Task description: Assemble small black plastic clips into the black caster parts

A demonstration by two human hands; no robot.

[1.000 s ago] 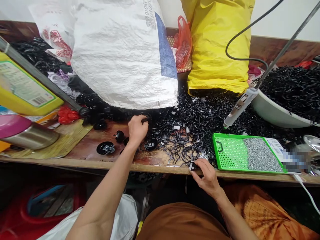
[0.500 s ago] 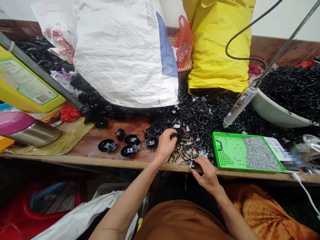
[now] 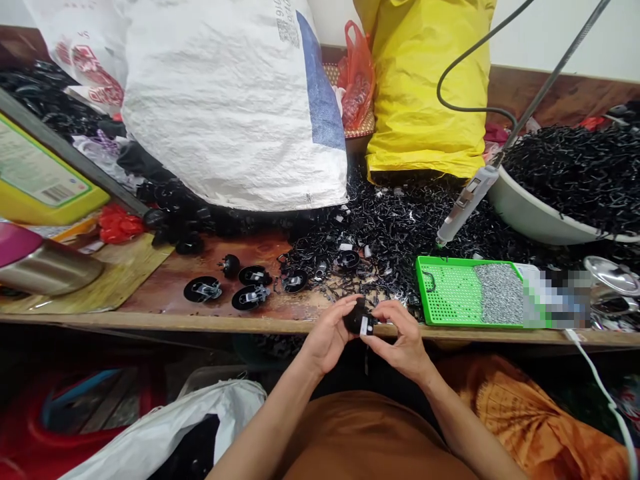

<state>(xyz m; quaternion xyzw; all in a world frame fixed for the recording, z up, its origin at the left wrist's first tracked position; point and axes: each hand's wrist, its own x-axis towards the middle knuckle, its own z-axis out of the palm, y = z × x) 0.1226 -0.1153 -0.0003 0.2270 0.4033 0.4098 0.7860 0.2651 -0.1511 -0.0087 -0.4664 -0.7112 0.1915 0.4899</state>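
The left hand [image 3: 327, 337] and right hand [image 3: 401, 341] are close together just over the front edge of the wooden workbench [image 3: 150, 319], fingers curled, both clamped on a small black part [image 3: 356, 320] with a white piece on it; a big white woven sack [image 3: 225, 113] sits behind them, a yellow sack [image 3: 423, 87] to its right; a heap of black clips [image 3: 385, 233] covers the bench past the hands, with more piled in a white basin [image 3: 543, 223]; a green perforated tray [image 3: 450, 293] lies to the right of the hands; a few black discs with metal fittings [image 3: 203, 289] lie to the left, nothing in between blocking the hands.
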